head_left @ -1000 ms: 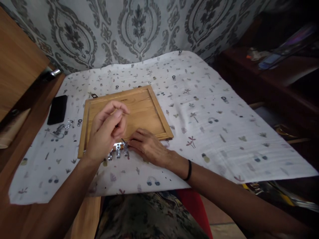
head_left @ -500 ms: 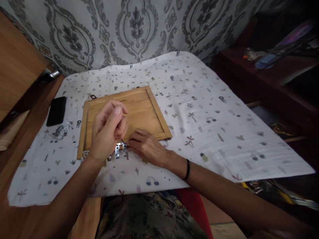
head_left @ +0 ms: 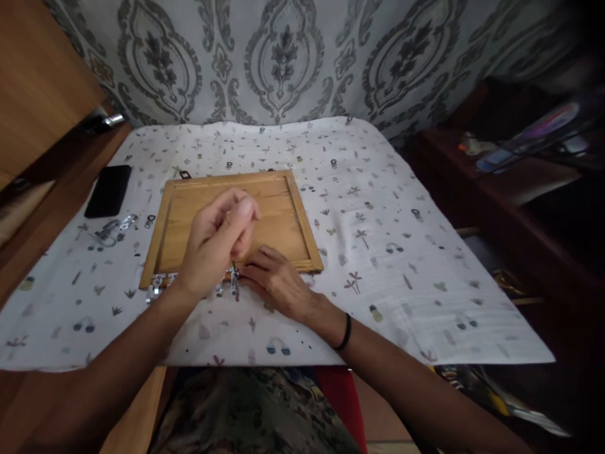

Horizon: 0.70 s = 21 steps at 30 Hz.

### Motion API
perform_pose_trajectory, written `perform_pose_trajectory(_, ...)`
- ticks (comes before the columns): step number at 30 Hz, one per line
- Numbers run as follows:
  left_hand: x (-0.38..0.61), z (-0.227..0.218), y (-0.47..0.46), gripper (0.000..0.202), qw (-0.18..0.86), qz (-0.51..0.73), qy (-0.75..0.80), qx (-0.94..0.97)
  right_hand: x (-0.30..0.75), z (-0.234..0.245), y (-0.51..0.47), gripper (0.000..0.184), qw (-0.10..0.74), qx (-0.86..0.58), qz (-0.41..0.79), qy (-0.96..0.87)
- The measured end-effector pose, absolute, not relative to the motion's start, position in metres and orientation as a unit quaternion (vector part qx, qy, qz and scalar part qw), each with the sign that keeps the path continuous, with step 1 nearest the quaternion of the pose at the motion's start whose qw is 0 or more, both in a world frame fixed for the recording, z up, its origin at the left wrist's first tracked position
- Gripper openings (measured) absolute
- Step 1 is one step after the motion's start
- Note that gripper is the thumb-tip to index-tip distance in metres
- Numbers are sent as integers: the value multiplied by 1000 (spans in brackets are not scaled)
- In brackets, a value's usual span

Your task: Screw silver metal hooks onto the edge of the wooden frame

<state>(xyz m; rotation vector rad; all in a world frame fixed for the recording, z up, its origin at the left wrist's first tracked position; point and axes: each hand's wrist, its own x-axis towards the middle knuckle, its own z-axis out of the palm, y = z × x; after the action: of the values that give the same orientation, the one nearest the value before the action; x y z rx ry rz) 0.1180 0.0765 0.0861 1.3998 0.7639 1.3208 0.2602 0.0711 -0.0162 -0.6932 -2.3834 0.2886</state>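
A framed wooden panel (head_left: 278, 214) lies flat on the cloth, with several small silver metal fittings (head_left: 155, 288) along its near edge. Over that edge, my left hand (head_left: 220, 243) is closed in a fist, thumb on top. A thin dark tip points down below it towards a fitting; the rest of what it grips is hidden. My right hand (head_left: 278, 280) rests at the same edge, fingers together, their tips against the metal fitting (head_left: 235, 282) under the left fist. Its thumb is out of sight.
A black phone (head_left: 108, 191) and a small heap of silver metal parts (head_left: 113, 230) lie left of the panel on the patterned white cloth (head_left: 378, 271). Wooden furniture (head_left: 42, 82) borders the left side. A dark red shelf (head_left: 472, 170) with items on it stands at the right.
The camera view has shifted, so the table sits differently in the picture. My left fist has turned slightly, and a thin yellowish bit seen at its fingers no longer shows. My right hand keeps its place.
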Motion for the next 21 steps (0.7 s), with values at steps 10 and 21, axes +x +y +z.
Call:
perform_pose_trajectory(10,117,85,69,32,407,592,379,584,261,-15,68,25,316,-274,135,-898)
perform_pose_trajectory(21,112,81,84,33,525,549,294,581,262,-14,66,17,306,-285,163,-893)
